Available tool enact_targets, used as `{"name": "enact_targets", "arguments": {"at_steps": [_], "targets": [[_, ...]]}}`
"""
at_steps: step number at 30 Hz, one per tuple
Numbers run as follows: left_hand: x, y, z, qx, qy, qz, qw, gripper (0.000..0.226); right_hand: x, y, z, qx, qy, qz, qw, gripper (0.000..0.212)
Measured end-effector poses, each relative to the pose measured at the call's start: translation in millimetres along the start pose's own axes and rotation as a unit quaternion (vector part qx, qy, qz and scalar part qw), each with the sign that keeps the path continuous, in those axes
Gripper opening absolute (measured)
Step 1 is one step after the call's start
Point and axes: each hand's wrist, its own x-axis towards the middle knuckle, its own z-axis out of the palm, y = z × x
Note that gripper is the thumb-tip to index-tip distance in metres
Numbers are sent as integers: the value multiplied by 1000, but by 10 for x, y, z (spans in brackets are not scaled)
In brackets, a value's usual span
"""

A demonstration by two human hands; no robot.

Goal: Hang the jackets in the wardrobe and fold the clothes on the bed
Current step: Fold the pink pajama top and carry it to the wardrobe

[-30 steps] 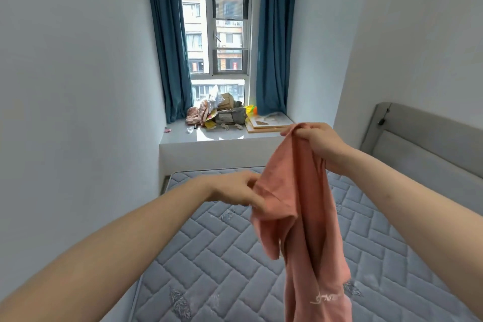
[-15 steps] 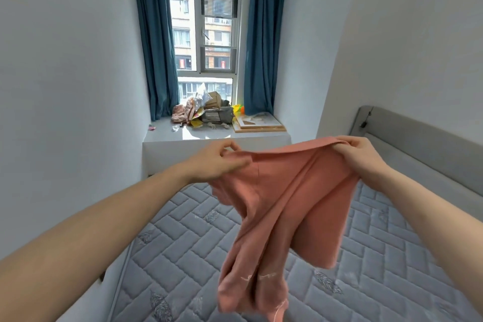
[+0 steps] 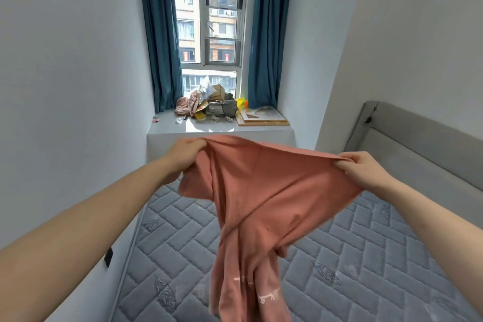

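so one salmon-pink garment is up in the air over the grey quilted mattress, stretched between two hands. the left hand, at about ten o'clock of the cloth, has its fingers curled into a bunched corner; the right hand, at about two o'clock, pinches the opposite end of the same top edge between thumb and fingers. both are clenched on fabric, neither on anything else. the body of the garment hangs down toward six o'clock, twisted into a rope below the middle, with pale lettering near the bottom that i cannot read.

what could go wrong, as i judge it: the twist. if it is laid down like this, the fold would trap the wrung part and come out lumpy. the left grip holds a wad rather than a clean corner, so a shake may pull the edge loose and drop that side. it is probably a t-shirt, though the bunching hides the neckline.

counted: one garment, two hands, one mattress, one padded headboard at three o'clock, two blue curtains flanking one window at twelve, one heap of clutter on the sill. no jackets or wardrobe in view.
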Motion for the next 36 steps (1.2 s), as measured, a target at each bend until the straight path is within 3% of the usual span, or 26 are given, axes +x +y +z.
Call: {"name": "enact_targets", "arguments": {"at_steps": [2,4,5,8,9,12,14,16,18,20,22,23,25,27,28,31,36], "targets": [[-31,266,13,-6,13,67,998,25,-23,-115,73,38,7,7,999,19],[-66,526,8,35,-21,144,989,28,-32,-305,157,17,-12,-17,1000,12],[-96,653,21,62,-44,182,980,30,-37,-403,210,-23,-33,-42,998,20],[-182,987,133,131,-120,275,945,43,-135,-727,507,-33,-135,-100,985,82],[-189,1056,179,151,-134,294,934,45,-172,-817,634,-17,-156,-117,981,85],[-102,1052,237,203,-100,328,917,41,-237,-1043,982,42,-118,-160,979,30],[-6,839,231,211,-13,305,929,28,-231,-1122,1110,71,-59,-153,984,37],[-47,437,274,200,77,225,950,43,-230,-1144,1185,118,-21,-121,985,36],[-299,-155,444,172,113,150,967,54,-236,-1112,1243,184,-2,-79,980,35],[-698,-796,709,119,124,127,977,42,-246,-1093,1295,250,3,-42,967,32],[-1085,-1372,981,101,98,91,986,34,-235,-1061,1367,287,0,-27,958,28],[-1224,-1556,1092,112,49,62,991,33,-222,-1071,1399,308,-2,-24,951,27],[-1389,-1735,1284,120,-82,4,989,45,-223,-1130,1470,343,-15,-16,939,25],[-1335,-1723,1433,73,-142,-59,985,60,-224,-1176,1549,359,-24,-16,933,23],[-1258,-1698,1472,54,-128,-87,986,57,-240,-1203,1577,366,-26,-16,930,22],[-988,-1604,1447,50,-34,-89,994,10,-211,-1188,1568,398,-3,-8,918,22],[-641,-1523,909,46,99,-90,990,20,-71,-811,1100,338,126,36,932,32]]}}
